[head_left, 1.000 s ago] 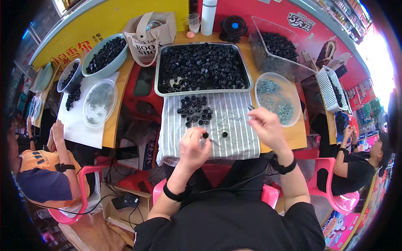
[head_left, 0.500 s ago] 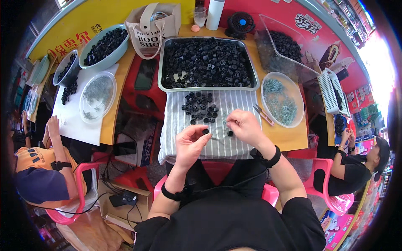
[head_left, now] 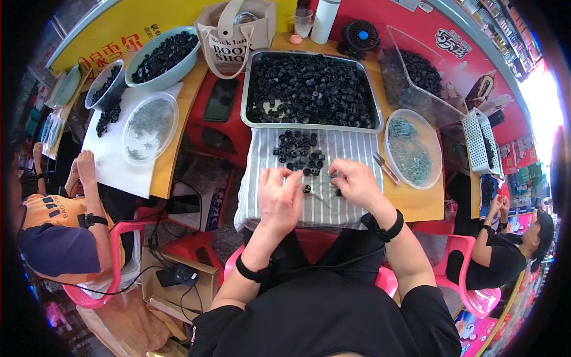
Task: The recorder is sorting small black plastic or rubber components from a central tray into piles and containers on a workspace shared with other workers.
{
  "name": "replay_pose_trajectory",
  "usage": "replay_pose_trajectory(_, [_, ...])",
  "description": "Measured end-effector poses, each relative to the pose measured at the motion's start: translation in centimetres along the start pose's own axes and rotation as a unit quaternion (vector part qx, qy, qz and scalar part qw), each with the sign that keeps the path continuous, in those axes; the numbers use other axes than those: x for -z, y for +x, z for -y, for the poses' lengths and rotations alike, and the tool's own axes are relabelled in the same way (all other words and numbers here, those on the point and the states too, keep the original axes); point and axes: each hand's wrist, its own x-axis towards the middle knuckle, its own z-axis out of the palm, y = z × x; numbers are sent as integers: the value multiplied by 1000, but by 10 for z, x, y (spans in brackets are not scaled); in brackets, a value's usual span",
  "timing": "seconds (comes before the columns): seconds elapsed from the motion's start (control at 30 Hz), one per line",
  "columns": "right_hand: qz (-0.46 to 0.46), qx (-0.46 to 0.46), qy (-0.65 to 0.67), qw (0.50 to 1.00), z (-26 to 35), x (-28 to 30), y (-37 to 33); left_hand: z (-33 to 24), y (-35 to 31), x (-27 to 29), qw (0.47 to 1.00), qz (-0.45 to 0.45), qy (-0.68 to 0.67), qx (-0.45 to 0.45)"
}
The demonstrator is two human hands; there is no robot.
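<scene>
My left hand is over the striped cloth, back upward, fingers curled together. A small round black cap shows right beside its fingertips; whether they grip it or anything else is hidden. My right hand pinches thumb and forefinger together on something too small to make out. Another black cap shows just under that hand. Beyond both hands lies a loose pile of black caps on the cloth. Behind it stands a metal tray heaped with similar black parts.
Right of the cloth are pliers and a clear tub of small metallic pieces. Clear bin, fan, tote bag and phone surround the tray. Co-workers sit left and right.
My left hand has turned from a pinch with a cap at its fingertips to back upward, reaching nearer the pile. My right hand stays pinched. The whole view has shifted slightly.
</scene>
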Motion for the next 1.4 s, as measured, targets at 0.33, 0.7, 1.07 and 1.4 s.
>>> replay_pose_trajectory(0.33, [9, -9, -7, 1000, 1, 1, -2, 3, 28, -14, 985, 27, 169, 1])
replay_pose_trajectory(0.7, [-7, 25, 0, 1000, -4, 1, -9, 5, 21, -14, 985, 1, 160, -60])
replay_pose_trajectory(1.07, [-109, 4, 88, 990, -34, 3, -51, 10, 22, -15, 985, 2, 144, -98])
replay_pose_trajectory(1.4, [-149, 15, -65, 987, -24, -8, -76, -6, 21, -5, 990, -59, 95, -84])
